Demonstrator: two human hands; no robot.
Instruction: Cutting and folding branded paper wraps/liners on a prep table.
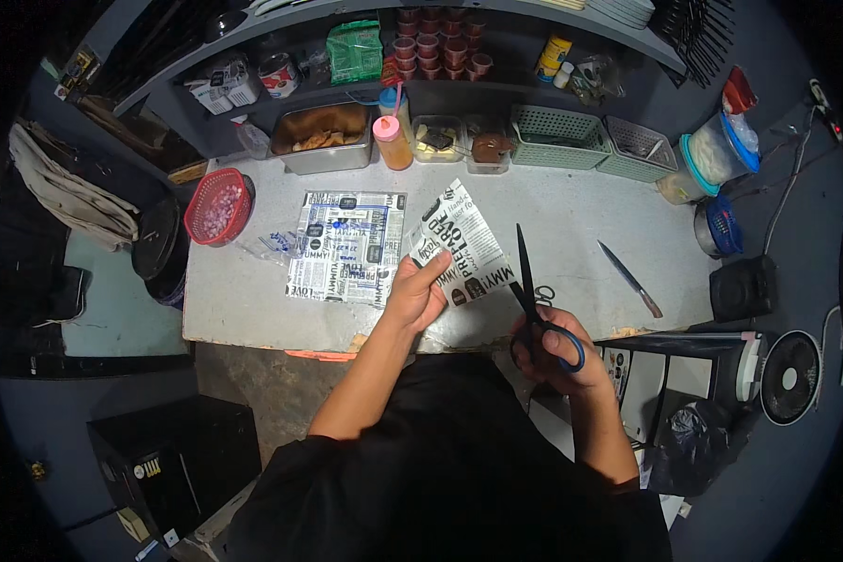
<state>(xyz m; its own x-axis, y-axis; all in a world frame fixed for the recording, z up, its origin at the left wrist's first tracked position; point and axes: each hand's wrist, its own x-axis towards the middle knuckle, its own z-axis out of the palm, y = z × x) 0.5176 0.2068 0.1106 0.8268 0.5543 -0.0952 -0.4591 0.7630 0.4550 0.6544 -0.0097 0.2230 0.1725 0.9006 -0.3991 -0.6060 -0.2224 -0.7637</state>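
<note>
My left hand (416, 293) pinches a sheet of printed food-wrapping paper (472, 235) above the worktable, thumb on top. Black-bladed scissors with blue-rimmed handles (524, 263) are in my right hand (569, 351), fingers through the loops. Their blades stand apart, with the shorter-looking one at the paper's lower right corner; whether it touches the sheet I cannot tell. To the left, a pack of the same printed paper (312, 270) lies flat in a clear plastic sleeve that bears writing. A knife with a brown handle (629, 277) rests on the table at right.
Along the worktable's (569, 204) back stand a steel pan (323, 160), a pink-capped squeeze bottle (392, 147), plastic tubs (439, 140) and green baskets (562, 140). A red basket of chopped onion (218, 211) sits at left. A fan (790, 379) is at lower right.
</note>
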